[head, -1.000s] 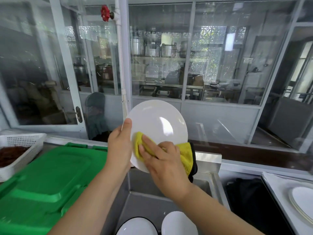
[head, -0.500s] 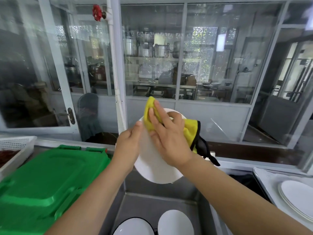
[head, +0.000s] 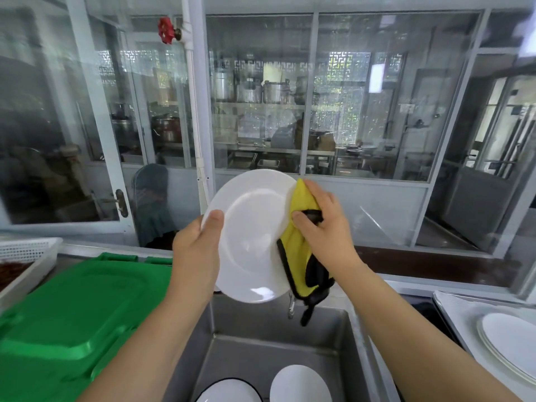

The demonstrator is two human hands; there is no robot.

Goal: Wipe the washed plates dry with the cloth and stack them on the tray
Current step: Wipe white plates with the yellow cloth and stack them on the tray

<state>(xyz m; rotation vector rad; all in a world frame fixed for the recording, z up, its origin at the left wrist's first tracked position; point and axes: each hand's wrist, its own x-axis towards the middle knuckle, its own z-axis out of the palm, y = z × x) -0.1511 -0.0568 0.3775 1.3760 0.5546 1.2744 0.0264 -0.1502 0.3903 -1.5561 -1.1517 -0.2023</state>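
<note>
The left hand (head: 197, 242) grips the left rim of a white plate (head: 252, 236), thumb curled over the front face and fingers hidden behind. The plate is held up, tilted, its face toward the camera, above the steel sink (head: 261, 349). The right hand (head: 322, 224) pinches a yellow cloth (head: 298, 248) with black edging against the plate's right rim, thumb in front and fingers wrapped round the back; the cloth folds over the edge and its lower end hangs down past the plate's bottom right.

In the sink, near the bottom edge, lie two more dishes: a black-rimmed one (head: 229, 391) on the left and a plain white one (head: 298, 384) just beside it on the right. At the far right a stack of plates (head: 510, 346) rests on a tray (head: 452, 309). Left of the sink lies a green lid (head: 72, 311), and beyond it, at the left edge, a white basket (head: 26, 256).
</note>
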